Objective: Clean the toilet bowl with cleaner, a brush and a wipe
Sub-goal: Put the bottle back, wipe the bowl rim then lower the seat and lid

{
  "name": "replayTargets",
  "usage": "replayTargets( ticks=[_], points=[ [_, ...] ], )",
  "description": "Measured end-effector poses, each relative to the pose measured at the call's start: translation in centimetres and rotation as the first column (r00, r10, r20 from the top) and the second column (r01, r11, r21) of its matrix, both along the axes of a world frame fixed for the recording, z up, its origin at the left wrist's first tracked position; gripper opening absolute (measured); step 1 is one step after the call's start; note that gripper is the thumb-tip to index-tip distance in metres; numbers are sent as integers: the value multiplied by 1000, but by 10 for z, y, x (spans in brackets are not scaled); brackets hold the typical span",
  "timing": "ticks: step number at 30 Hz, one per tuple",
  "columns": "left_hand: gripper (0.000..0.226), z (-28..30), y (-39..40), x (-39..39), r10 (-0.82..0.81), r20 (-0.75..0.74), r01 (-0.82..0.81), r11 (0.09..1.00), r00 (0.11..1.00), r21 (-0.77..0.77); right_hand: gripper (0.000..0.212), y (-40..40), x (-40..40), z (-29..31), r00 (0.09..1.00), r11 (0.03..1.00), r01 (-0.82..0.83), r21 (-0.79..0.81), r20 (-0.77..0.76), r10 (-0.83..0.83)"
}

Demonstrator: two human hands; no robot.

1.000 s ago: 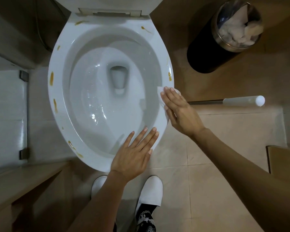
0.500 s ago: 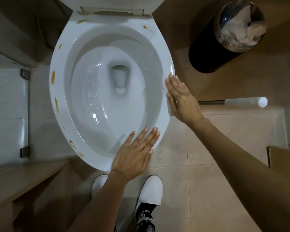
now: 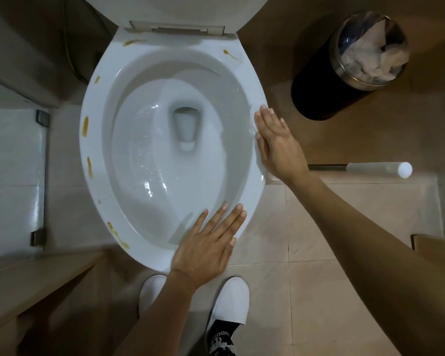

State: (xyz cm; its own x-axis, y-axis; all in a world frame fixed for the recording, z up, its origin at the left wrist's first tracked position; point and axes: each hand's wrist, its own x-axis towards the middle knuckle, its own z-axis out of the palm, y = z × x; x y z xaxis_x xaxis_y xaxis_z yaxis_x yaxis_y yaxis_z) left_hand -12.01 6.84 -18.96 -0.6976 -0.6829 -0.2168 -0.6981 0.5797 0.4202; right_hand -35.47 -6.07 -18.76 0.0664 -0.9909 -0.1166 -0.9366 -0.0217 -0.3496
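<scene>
Two hands lie flat on the toilet bowl [image 3: 93, 191], and we see both from above. Our left hand [image 3: 206, 242] rests on the near front of the rim, fingers straight and spread, grasping nothing. Our right hand [image 3: 278, 145] presses on the right side of the rim, fingers straight and close together. A thin pale edge shows along the rim just beside its fingers, but we cannot tell whether that is the wipe or only a gleam on the porcelain; whatever lies under the palm is hidden.

Several yellow-brown stains [image 3: 85, 125] mark the left side of the rim, with more near the hinge at the back and at the near left. The part of the rim beneath our right hand cannot be seen. Water sits in the bottom of the bowl, with bright glints on it.

The raised seat and lid [image 3: 175, 6] are cut off by the top edge. To the right, a white handle [image 3: 378, 169] lies across the floor [image 3: 332, 291]; its far end runs behind our right wrist, so we cannot say what it belongs to. A black bin [image 3: 319, 80] with a metal rim stands well apart at upper right, holding crumpled white paper. Our white shoes [image 3: 231, 301] show below the bowl, partly covered by our left forearm.
</scene>
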Motion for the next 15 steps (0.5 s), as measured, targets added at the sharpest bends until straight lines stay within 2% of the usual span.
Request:
replayTargets(
  ticks=[5, 10, 15],
  points=[
    [57, 1, -1, 0, -8, 2, 8, 1000, 1000, 1, 48, 2, 9, -1, 999, 999, 47, -9, 23, -47],
    [54, 1, -1, 0, -5, 3, 5, 1000, 1000, 13, 52, 22, 10, 1, 1000, 1000, -2, 0, 18, 2],
    [57, 2, -1, 0, 2, -21, -1, 999, 1000, 32, 49, -22, 6, 3, 1000, 1000, 22, 1, 12, -22]
  ],
)
